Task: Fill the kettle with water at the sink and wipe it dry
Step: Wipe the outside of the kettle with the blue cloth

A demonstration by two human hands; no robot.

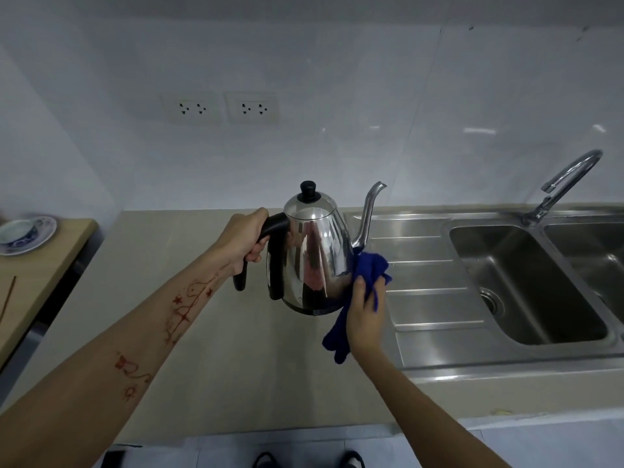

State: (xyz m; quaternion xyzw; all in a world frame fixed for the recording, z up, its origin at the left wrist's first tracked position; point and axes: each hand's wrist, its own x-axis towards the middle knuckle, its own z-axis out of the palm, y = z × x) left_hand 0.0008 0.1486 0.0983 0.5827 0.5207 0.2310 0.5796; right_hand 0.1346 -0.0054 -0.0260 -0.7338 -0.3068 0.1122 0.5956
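The fingers point(254, 256) of the left hand point(240, 243) are wrapped shut around the black handle point(274, 225), so the kettle point(312, 255) is held upright above the table point(209, 332), left of the sink point(526, 285). A blue cloth point(366, 275) is clamped by the right hand point(364, 314) against the kettle's right flank, just below the spout point(369, 211). The kettle's wall lies directly left of those fingers, and the wiping seems best run along it.

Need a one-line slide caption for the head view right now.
Left hand holds the steel kettle by its handle above the counter while the right hand presses a blue cloth against its side.
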